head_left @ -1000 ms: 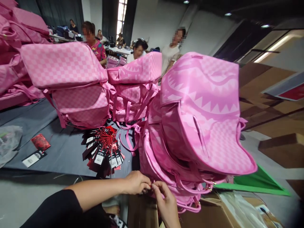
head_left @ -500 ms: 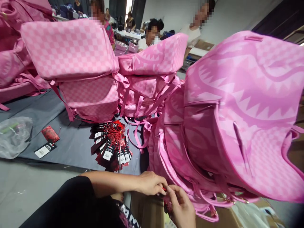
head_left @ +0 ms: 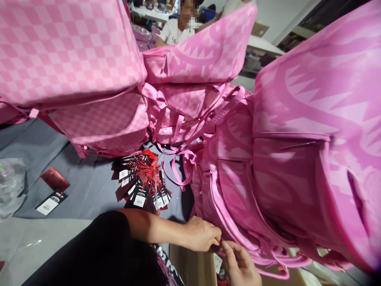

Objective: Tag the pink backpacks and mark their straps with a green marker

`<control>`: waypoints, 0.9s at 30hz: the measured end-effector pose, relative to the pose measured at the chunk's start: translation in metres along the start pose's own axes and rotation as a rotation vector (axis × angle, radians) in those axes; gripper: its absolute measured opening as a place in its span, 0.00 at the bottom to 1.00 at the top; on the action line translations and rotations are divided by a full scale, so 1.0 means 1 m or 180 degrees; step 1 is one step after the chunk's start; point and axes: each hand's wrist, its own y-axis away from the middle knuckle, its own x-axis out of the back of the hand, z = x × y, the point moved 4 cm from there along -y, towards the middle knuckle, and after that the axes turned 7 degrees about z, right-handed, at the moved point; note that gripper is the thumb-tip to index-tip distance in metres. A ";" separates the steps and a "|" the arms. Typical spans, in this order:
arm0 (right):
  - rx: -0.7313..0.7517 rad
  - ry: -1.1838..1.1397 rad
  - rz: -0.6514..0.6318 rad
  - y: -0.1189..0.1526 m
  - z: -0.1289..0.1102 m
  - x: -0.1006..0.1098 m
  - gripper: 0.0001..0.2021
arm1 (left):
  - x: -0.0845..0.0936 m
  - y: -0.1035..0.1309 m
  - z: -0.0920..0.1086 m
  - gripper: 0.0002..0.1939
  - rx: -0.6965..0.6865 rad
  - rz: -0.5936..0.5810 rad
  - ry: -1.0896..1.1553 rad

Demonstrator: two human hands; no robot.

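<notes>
My left hand reaches in from the left, its fingers pinched on a small bit of red cord. Close beside it, the fingertips of my right hand are closed on the same hang tag, which is mostly hidden by the fingers. Both hands are low, against the handle end of the stacked pink backpacks. I cannot make out whether the cord passes through a backpack loop. Up and to the left, a fanned bunch of black and red hang tags with red strings lies on the grey cloth.
A checkered pink backpack and another stack stand at the back. One loose tag and a clear plastic bag lie on the left of the table. An open carton is below my hands. A person is beyond the backpacks.
The view has moved closer and lower, so the backpacks look larger. Both hands appear slightly farther right, still together at the tag, and less of the tag's red part shows.
</notes>
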 end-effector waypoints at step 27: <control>0.3239 0.2254 -0.1091 -0.027 -0.165 -0.342 0.10 | 0.205 0.090 -0.223 0.17 0.0824 0.0499 -0.2712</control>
